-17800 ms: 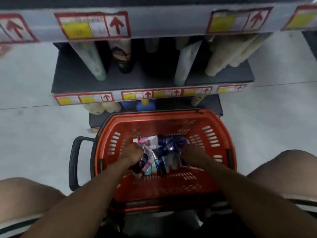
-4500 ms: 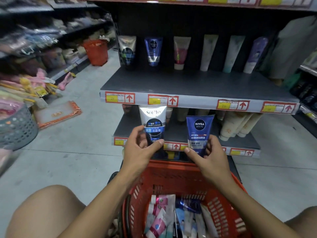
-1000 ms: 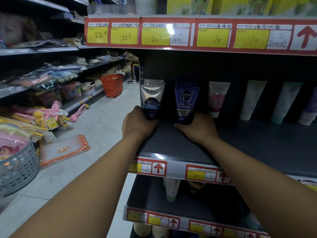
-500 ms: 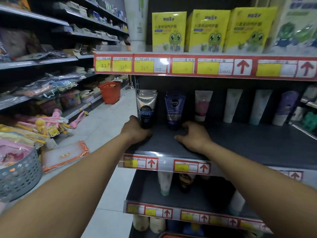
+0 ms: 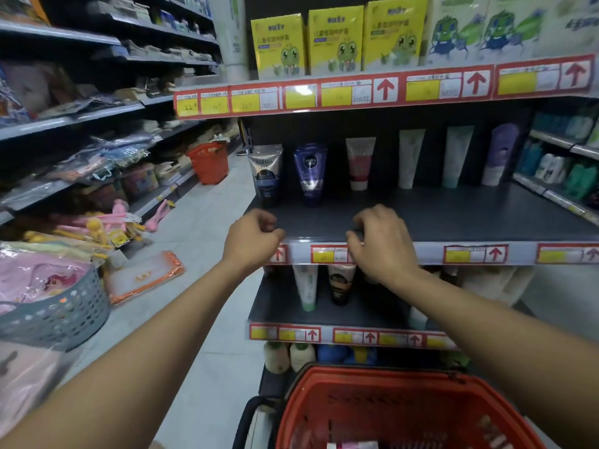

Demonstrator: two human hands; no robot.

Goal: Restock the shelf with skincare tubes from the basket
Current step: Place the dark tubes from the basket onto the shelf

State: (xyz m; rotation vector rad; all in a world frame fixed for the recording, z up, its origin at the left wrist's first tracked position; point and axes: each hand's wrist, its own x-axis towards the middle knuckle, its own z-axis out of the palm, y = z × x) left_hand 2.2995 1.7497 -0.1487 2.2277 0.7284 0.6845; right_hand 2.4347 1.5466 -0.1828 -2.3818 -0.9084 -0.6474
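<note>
A silver Softto tube (image 5: 265, 175) and a dark blue Nivea tube (image 5: 310, 175) stand upright at the left back of the dark shelf (image 5: 453, 218). More tubes stand in a row to their right: a pink one (image 5: 359, 163), a white one (image 5: 410, 158), a pale green one (image 5: 457, 155) and a purple one (image 5: 500, 153). My left hand (image 5: 251, 239) and my right hand (image 5: 382, 243) hover at the shelf's front edge, fingers loosely curled, holding nothing. The red basket (image 5: 405, 409) sits low in front of me, its contents mostly out of view.
Yellow boxes (image 5: 337, 37) fill the shelf above. The lower shelf (image 5: 291, 312) holds a few tubes. On the left, an aisle floor runs past racks of goods, a grey basket (image 5: 55, 312) and a second red basket (image 5: 207, 162).
Both hands have let go of the Softto and Nivea tubes and drawn back from them to the shelf's front edge. The tubes stay standing. The view has tilted down, showing the basket.
</note>
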